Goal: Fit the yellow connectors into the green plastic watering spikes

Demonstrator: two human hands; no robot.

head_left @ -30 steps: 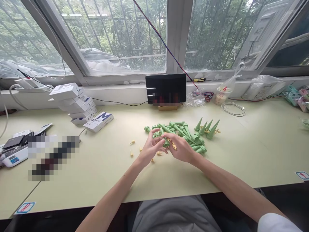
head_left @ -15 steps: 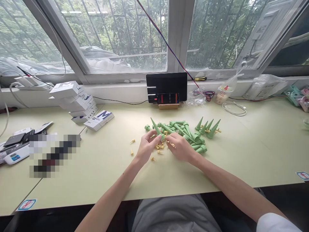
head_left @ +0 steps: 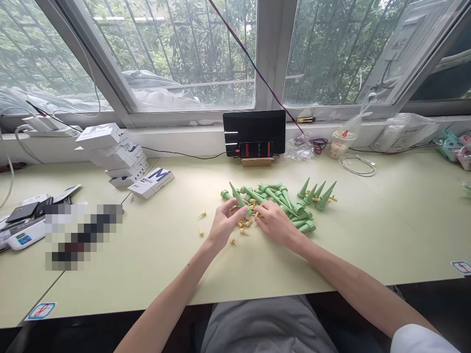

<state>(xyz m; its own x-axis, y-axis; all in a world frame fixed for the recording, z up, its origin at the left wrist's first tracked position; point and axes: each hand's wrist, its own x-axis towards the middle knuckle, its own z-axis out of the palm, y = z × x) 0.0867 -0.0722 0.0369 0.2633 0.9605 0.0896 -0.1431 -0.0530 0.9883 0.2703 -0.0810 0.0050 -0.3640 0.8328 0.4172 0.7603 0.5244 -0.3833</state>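
My left hand [head_left: 223,223] is closed around a green plant watering spike [head_left: 239,196]; its point tilts up and away, and its capped end is by my thumb. My right hand [head_left: 275,223] is just right of that end, fingers bent together around a small yellow plastic valve [head_left: 255,223], partly hidden by the fingertips. More yellow valves [head_left: 243,231] lie loose below and between my hands. Behind my right hand is a pile of green spikes [head_left: 283,196]. To its right, several green spikes [head_left: 324,198] stand point up, with yellow valves sticking out of their bases.
At the back stands a dark tablet [head_left: 253,125] with a phone [head_left: 256,149] leaning before it. White boxes [head_left: 114,152] are stacked at the left, near loose devices [head_left: 25,225]. A bagged cup [head_left: 340,142] and a coiled white cable [head_left: 356,165] are at the right rear.
My right fingertips have moved slightly right, away from the spike's base. The spike in my left hand has dipped and shifted very slightly.
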